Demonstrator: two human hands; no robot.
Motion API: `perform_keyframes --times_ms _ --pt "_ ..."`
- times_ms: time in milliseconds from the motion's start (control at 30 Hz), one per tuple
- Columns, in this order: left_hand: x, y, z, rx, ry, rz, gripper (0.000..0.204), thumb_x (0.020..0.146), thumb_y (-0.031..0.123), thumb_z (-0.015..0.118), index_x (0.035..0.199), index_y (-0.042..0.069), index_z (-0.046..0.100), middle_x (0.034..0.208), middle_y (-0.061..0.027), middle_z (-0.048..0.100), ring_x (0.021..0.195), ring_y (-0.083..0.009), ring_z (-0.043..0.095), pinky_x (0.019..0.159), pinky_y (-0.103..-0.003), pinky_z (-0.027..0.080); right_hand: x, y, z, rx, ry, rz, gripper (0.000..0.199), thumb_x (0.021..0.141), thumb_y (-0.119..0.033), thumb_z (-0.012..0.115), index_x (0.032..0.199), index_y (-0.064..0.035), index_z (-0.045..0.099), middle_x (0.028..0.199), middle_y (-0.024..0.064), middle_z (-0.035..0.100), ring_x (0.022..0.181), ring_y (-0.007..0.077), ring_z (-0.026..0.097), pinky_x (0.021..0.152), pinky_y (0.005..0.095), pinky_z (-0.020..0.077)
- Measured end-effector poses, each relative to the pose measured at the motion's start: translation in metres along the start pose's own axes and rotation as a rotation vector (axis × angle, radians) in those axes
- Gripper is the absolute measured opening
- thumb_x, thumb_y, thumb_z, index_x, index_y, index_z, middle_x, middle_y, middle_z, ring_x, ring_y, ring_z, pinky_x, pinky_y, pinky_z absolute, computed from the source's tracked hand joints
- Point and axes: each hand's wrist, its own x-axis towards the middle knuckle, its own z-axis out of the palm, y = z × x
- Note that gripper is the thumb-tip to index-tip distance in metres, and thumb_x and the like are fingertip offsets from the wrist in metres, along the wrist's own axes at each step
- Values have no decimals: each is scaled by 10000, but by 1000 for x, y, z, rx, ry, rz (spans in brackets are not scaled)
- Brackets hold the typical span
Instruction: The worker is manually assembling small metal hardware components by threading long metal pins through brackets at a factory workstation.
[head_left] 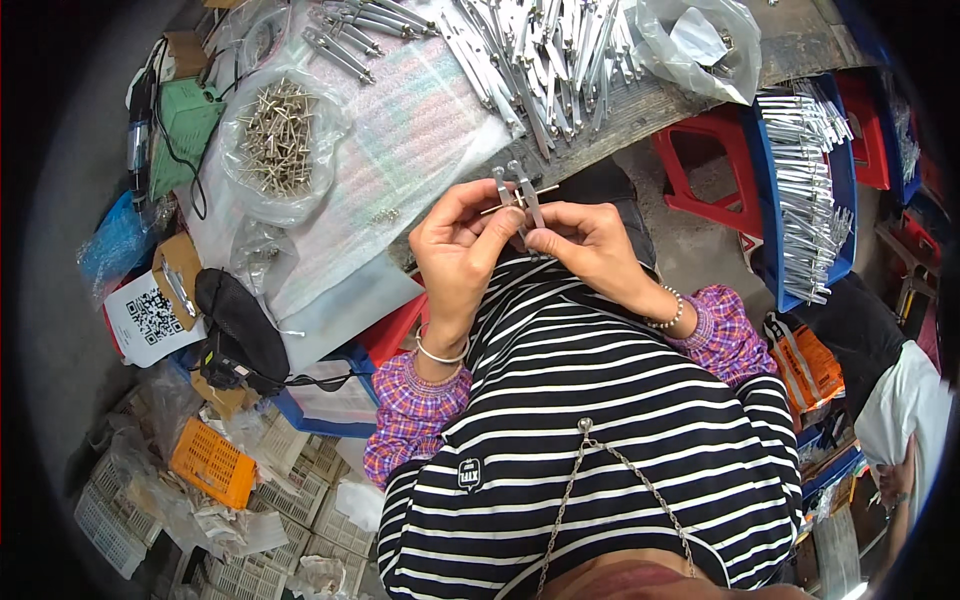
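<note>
Metal clip (pixel 522 195), held at chest height between your two hands, just off the near edge of the counter (pixel 640 105). Your left hand (pixel 455 245) pinches its lower end between thumb and forefinger; your right hand (pixel 590 245) closes thumb and fingertips on the same lower end from the other side, so both grips are clamped on the piece and meet almost fingertip to fingertip. The two narrow arms of the clip stand upward and clear of both grips, and a thin pin (pixel 520 202) crosses them just above your fingers. Judge the piece light, stiff and smooth, hence apt to slip or twist; hold it low on the flat arms, near the pin, rather than at the free tips. A bag of rivets (pixel 275 135) lies on the foam sheet (pixel 400 150) to your left, and a heap of like clips (pixel 540 55) lies beyond your hands.
</note>
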Motion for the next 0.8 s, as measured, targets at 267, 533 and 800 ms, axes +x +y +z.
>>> perform_keyframes --times_ms 267,533,800 --pt "0 -2 -1 51 8 9 217 797 -58 613 1009 -72 570 923 -103 620 822 -120 597 728 -228 501 0 0 1 85 -20 61 155 818 -36 605 936 61 636 768 80 665 719 107 625 649 234 512" --pt "5 5 -4 298 -95 -22 148 820 77 653 908 -33 609 769 -28 626 695 -63 585 626 -193 459 -2 -2 -2 -90 -95 24 144 813 -49 607 891 70 631 732 85 655 679 103 619 597 232 499" --pt "9 -3 -18 498 -204 28 116 800 71 658 834 -29 611 737 -34 613 693 -69 583 615 -207 460 -1 -3 0 5 -98 48 140 821 -43 600 893 73 631 729 85 654 678 103 619 606 231 502"
